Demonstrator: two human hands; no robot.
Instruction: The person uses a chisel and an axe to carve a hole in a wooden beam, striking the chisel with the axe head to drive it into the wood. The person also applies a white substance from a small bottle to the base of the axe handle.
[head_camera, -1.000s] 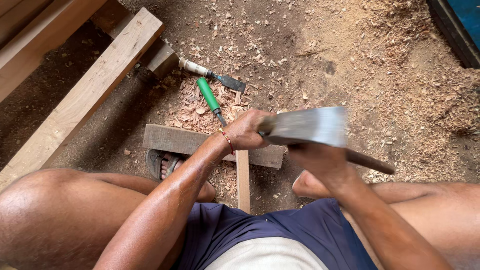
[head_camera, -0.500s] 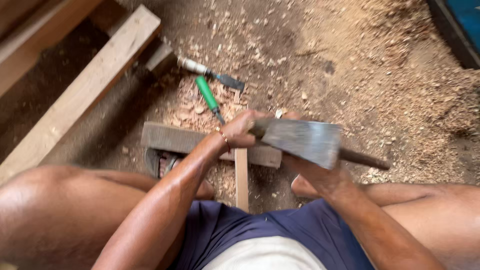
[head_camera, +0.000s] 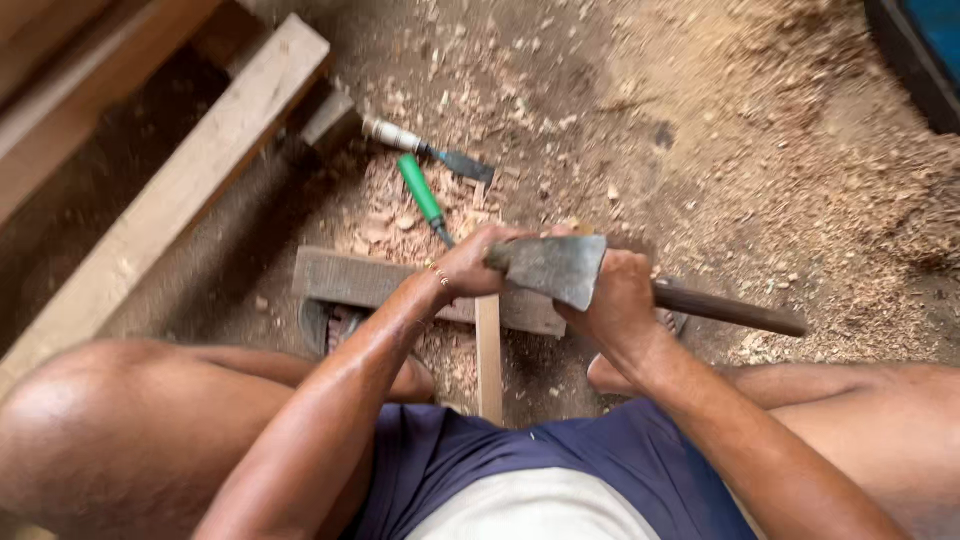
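1. The floor (head_camera: 760, 130) is packed dirt, littered with wood chips and sawdust, thickest just beyond the person's knees.
2. A long pale plank (head_camera: 180, 190) lies diagonally at the left, well apart from the work.
3. A grey wooden block (head_camera: 345, 278) lies crosswise in front of the person and serves as the chopping rest.
4. The hatchet (head_camera: 550, 268) hangs over the block, its broad grey blade level with the hands and its dark handle running off to the right.
5. The right hand (head_camera: 618, 300) is closed around the hatchet close under the head; choking up like this suits short, controlled cuts.
6. The left hand (head_camera: 470, 262) is closed on the top of a thin wooden stick (head_camera: 488, 360), which stands against the block. Its fingers sit very near the blade, so I'd keep them above the cut line.
7. Two chisels rest in the chips beyond: a green-handled one (head_camera: 420, 192) and a pale-handled one (head_camera: 425, 150).
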